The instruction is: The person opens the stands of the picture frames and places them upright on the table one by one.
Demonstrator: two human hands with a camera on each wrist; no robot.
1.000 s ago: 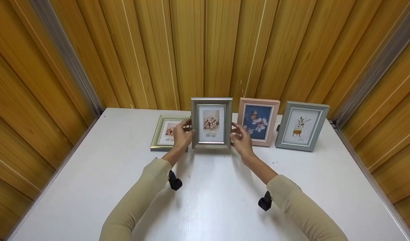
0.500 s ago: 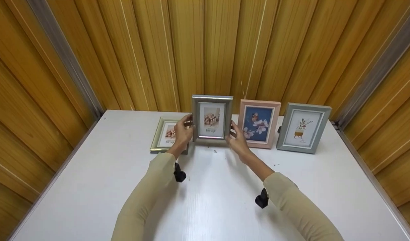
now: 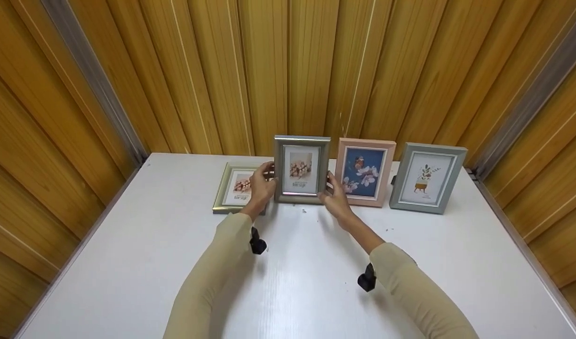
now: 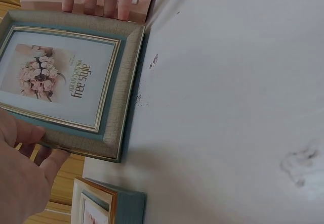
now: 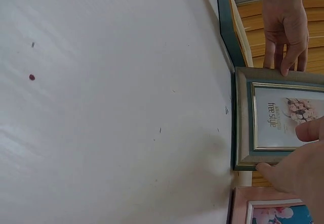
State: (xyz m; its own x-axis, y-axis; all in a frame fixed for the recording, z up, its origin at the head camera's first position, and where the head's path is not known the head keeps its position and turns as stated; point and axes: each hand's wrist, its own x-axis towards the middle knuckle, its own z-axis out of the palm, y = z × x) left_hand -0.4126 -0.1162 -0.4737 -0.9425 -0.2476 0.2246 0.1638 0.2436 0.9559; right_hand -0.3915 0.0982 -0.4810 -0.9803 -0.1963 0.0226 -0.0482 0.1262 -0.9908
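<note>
Shifted slightly rightward, the beige frame (image 3: 301,170) is near-upright at the tabletop (image 3: 292,278), between the flat frame (image 3: 236,188) and pink frame (image 3: 367,173), with the left hand (image 3: 262,189) and right hand (image 3: 337,200) grip clamped on its side edges; apply even pressure to keep it square.

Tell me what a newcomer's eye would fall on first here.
Probably the grey-brown frame at the center, upright, gripped at its sides by the left hand and right hand. Next, perhaps, the pink frame with its vivid blue picture, standing just to its right. The gold-edged frame on the left also stands out, lying face up.
</note>
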